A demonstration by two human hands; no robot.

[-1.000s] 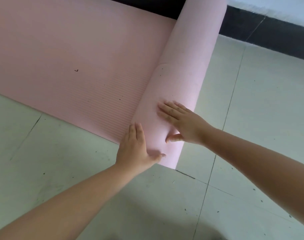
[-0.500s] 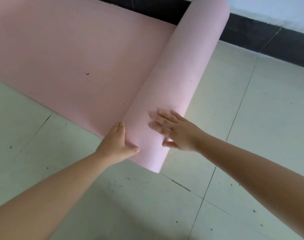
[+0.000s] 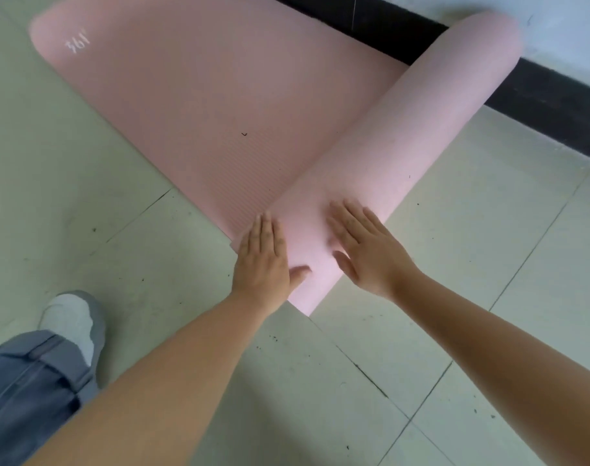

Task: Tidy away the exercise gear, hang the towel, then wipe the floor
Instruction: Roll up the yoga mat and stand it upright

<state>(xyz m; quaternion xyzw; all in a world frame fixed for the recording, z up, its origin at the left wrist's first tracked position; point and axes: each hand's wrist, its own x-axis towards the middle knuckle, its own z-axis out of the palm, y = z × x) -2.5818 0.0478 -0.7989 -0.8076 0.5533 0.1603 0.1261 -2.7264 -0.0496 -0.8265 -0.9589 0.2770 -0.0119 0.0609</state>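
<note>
A pink exercise mat (image 3: 199, 105) lies on the tiled floor, partly rolled. The rolled part (image 3: 394, 149) is a thick tube running from the near centre up to the far right. My left hand (image 3: 263, 257) lies flat at the roll's near end, on its left side where it meets the flat mat, thumb on the roll. My right hand (image 3: 364, 247) presses palm down on top of the roll, fingers spread. Neither hand grips anything. The flat part stretches to the upper left and carries a white logo (image 3: 77, 44) near its far corner.
Pale floor tiles (image 3: 488, 264) with dark joints and small specks of dirt surround the mat. A black skirting band (image 3: 556, 95) below a white wall runs along the top right. My grey trouser leg (image 3: 28, 391) and grey-white shoe (image 3: 75, 321) are at the lower left.
The roll has moved leftward over the flat mat and grown thicker. Both hands shifted with it. The view has pulled back, bringing the mat's far end, logo and my shoe into sight.
</note>
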